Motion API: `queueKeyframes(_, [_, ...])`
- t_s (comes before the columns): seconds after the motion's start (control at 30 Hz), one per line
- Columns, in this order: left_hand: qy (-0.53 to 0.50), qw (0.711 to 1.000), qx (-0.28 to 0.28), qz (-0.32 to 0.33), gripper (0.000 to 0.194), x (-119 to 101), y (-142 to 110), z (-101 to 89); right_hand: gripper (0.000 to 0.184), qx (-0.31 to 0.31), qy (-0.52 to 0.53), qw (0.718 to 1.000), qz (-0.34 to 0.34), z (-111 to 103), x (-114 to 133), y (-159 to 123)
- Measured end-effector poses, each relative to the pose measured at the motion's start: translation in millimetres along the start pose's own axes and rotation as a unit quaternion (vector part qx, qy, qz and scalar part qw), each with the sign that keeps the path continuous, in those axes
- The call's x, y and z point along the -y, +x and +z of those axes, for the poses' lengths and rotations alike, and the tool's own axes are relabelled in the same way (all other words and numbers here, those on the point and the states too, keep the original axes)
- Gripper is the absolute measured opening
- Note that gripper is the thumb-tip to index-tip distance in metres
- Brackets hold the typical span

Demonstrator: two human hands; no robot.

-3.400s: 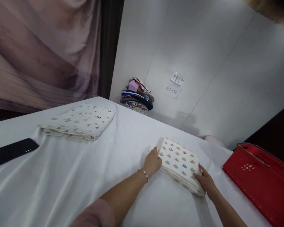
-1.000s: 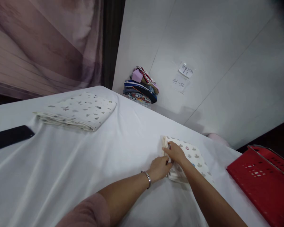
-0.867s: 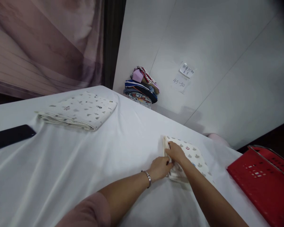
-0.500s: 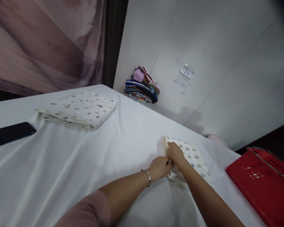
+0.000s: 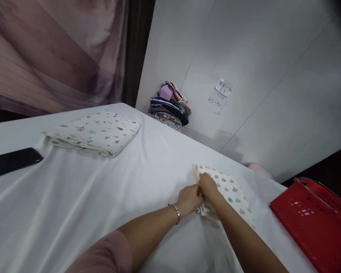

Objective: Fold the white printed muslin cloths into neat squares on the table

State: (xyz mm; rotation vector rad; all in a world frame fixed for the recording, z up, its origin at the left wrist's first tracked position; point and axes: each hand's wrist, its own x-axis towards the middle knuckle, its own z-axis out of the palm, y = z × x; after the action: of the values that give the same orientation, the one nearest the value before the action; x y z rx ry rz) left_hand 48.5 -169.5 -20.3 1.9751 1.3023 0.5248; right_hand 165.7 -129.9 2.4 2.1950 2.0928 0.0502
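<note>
Cream folded cloth (image 5: 235,189) lies left of the red basket (image 5: 315,227). At its edge away from the basket, left hand (image 5: 188,199) and right hand (image 5: 209,186) meet, fingers curled nearly closed, gripping the layers.

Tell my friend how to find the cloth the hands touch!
Find the white-covered table, then the red basket at the right. To its left, the left hand and right hand touch a folded cloth. Its grey shapes sit in rows, unlike the scattered ones on the other cloth.
</note>
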Motion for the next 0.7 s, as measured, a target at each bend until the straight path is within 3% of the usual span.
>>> queueKeyframes(0.17, [-0.014, 1.0, 0.013, 0.021, 0.015, 1, -3, 2.2, 0.021, -0.008, 0.015, 1.0, -0.008, -6, -7, 3])
queueKeyframes(0.3, [-0.035, 0.999, 0.024, 0.012, 0.015, 2, -2, 2.8, 0.047, -0.028, 0.035, 0.998, -0.036, -4, -10, 14])
queueKeyframes(0.43, [-0.03, 0.999, 0.018, 0.019, 0.012, 4, 0, 3.5, 0.067, -0.004, 0.07, 0.997, -0.036, 14, -6, 24])
queueKeyframes(0.53, [-0.015, 0.999, 0.02, 0.024, 0.011, 5, 3, 4.1, 0.071, 0.014, 0.118, 0.992, -0.031, 23, -3, 26])
queueKeyframes(0.7, [0.017, 0.998, 0.032, 0.043, 0.014, 4, 4, 0.4, 0.065, 0.008, 0.179, 0.983, -0.04, 17, -6, 16])
